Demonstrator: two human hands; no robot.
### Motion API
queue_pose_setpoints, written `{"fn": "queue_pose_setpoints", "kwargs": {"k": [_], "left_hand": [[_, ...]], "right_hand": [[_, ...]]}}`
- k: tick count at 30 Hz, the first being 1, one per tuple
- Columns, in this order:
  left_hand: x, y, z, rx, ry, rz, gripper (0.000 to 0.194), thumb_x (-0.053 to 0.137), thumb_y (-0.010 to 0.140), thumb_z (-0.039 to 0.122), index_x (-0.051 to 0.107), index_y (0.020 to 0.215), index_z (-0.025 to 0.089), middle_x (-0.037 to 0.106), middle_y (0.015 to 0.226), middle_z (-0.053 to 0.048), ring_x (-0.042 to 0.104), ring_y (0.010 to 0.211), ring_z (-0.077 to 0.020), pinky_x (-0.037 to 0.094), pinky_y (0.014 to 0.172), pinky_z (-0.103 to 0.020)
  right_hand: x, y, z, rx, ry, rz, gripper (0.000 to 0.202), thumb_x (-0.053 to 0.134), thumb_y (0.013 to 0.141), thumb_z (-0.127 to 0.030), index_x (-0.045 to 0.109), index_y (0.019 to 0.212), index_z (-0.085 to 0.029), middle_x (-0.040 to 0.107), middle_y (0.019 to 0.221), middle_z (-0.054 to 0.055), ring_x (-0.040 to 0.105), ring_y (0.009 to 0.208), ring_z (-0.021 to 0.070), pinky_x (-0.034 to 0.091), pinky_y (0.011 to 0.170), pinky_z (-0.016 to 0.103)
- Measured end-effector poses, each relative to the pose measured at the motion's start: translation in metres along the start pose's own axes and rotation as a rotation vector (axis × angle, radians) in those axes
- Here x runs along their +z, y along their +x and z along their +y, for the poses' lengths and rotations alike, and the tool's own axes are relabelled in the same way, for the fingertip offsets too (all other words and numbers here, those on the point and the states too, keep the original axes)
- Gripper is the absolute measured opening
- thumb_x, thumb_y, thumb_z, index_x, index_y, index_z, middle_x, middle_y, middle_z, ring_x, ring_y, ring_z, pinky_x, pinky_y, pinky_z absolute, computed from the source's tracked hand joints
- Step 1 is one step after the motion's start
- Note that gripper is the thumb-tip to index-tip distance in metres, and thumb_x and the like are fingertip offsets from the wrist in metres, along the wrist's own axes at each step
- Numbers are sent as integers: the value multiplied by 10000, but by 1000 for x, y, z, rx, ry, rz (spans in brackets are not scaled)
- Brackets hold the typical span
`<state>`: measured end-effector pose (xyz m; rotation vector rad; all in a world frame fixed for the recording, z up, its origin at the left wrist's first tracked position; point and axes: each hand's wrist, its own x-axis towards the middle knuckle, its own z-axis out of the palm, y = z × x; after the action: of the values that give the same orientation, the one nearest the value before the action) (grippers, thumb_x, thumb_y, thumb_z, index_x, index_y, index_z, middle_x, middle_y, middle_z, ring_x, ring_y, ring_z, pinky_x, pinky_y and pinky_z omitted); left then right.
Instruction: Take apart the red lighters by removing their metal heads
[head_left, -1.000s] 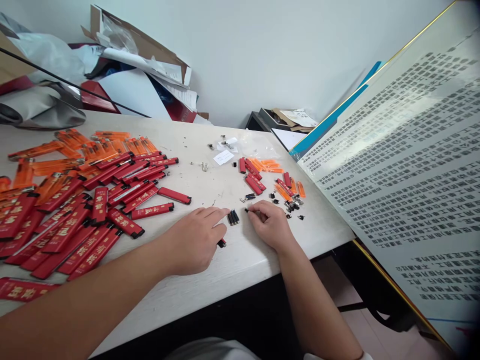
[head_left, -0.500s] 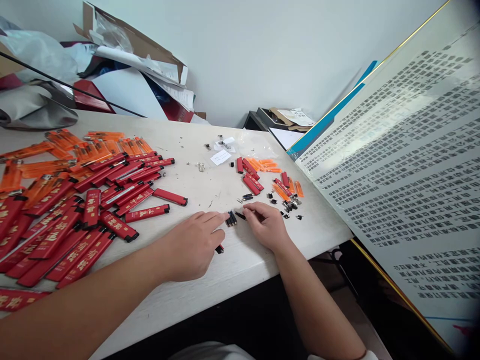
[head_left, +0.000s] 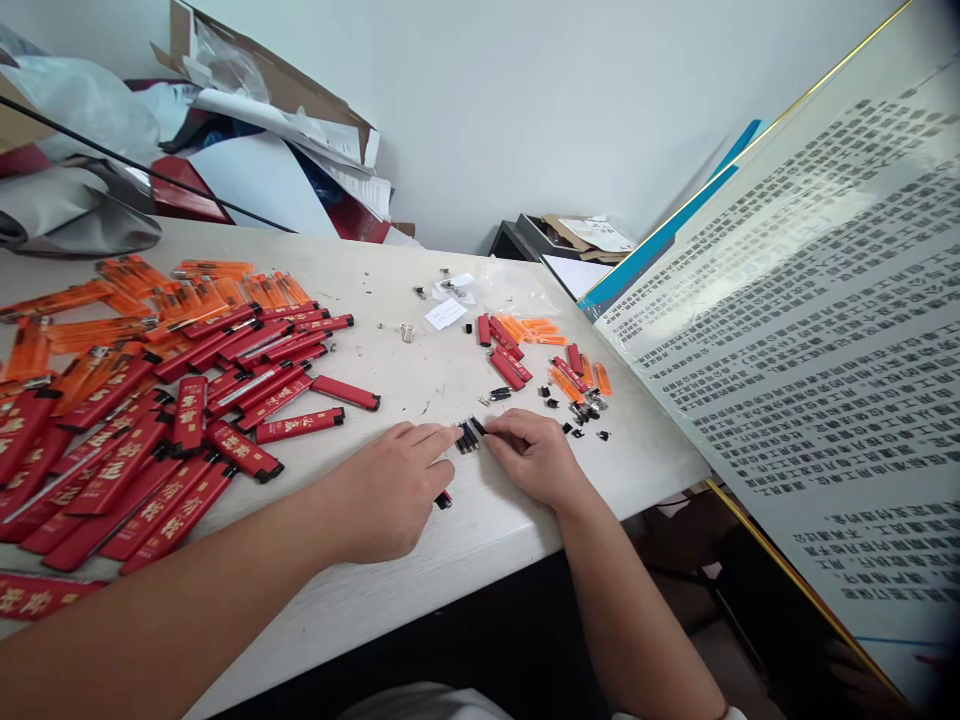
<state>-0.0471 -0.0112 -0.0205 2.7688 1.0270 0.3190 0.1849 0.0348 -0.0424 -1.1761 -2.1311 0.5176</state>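
Note:
Several small black parts [head_left: 468, 436] lie side by side in a short row on the white table, between my hands. My left hand [head_left: 397, 488] rests at the row's left end, its index finger touching there, and a red lighter [head_left: 444, 499] with a black end pokes out from under that palm. At the row's right end, my right hand [head_left: 529, 455] pinches a small black part [head_left: 478, 427] between thumb and fingers. Red lighters [head_left: 300, 425] with gold lettering and orange lighters [head_left: 217, 290] are heaped on the left.
Red and orange lighter pieces [head_left: 510, 368] and small black and metal bits [head_left: 551, 402] lie beyond my right hand. A paper slip [head_left: 445, 313] sits near the back. A large printed board [head_left: 787, 330] leans along the right edge. Papers and boxes [head_left: 255, 180] are piled back left.
My right hand has brought its black part leftward against the row of black parts. My left hand has barely moved. The whole view has shifted slightly.

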Motion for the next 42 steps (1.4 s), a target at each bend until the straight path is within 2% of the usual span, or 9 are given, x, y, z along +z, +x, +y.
{"fn": "queue_pose_setpoints", "kwargs": {"k": [9, 28, 42], "left_hand": [[1, 1, 0, -11, 2, -7, 183, 509, 771, 63, 629, 898, 115, 479, 1424, -215, 440, 1328, -342, 397, 1063, -509], [3, 1, 0, 0, 15, 2, 189, 513, 778, 75, 645, 905, 122, 505, 1412, -195, 465, 1304, -329, 401, 1040, -492], [4, 2, -1, -6, 27, -10, 195, 501, 783, 81, 642, 912, 125, 494, 1425, -194, 447, 1324, -327, 391, 1053, -495]], "right_hand": [[0, -1, 1, 22, 10, 35, 192, 543, 876, -167, 708, 968, -198, 652, 852, 51, 584, 654, 130, 478, 604, 275], [2, -1, 0, -33, -54, -3, 217, 554, 872, -159, 740, 963, -225, 652, 914, 56, 634, 777, 153, 510, 659, 278], [2, -3, -1, -31, -59, -13, 204, 554, 884, -185, 739, 962, -224, 647, 918, 56, 627, 766, 150, 498, 654, 281]]}}
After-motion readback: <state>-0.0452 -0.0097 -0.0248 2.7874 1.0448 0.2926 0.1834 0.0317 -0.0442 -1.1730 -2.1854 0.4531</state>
